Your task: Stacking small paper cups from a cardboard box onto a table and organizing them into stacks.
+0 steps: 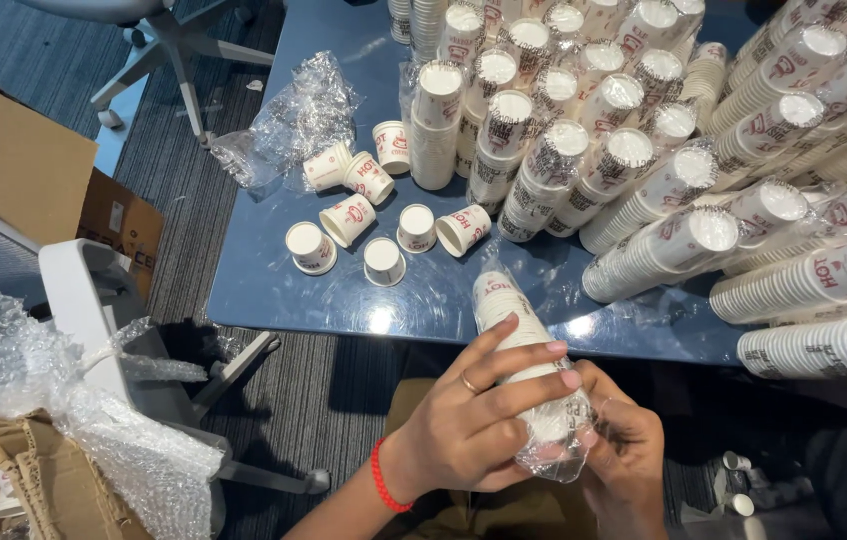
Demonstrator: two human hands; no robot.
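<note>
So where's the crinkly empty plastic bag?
In the head view the empty plastic bag lies on the blue table near its left edge, just left of the loose paper cups.

Both hands curled: left [484,420], right [624,455]

The floor [194,160] is grey carpet with thin dark stripes. A shiny blue worktop [274,270] stands on it, and a bright light glints off its near edge. At the top left are the white legs of an office chair [169,45]. A brown cardboard box [14,160] sits on the left. Bubble wrap [74,400] lies over another box [34,480] at the bottom left
</note>
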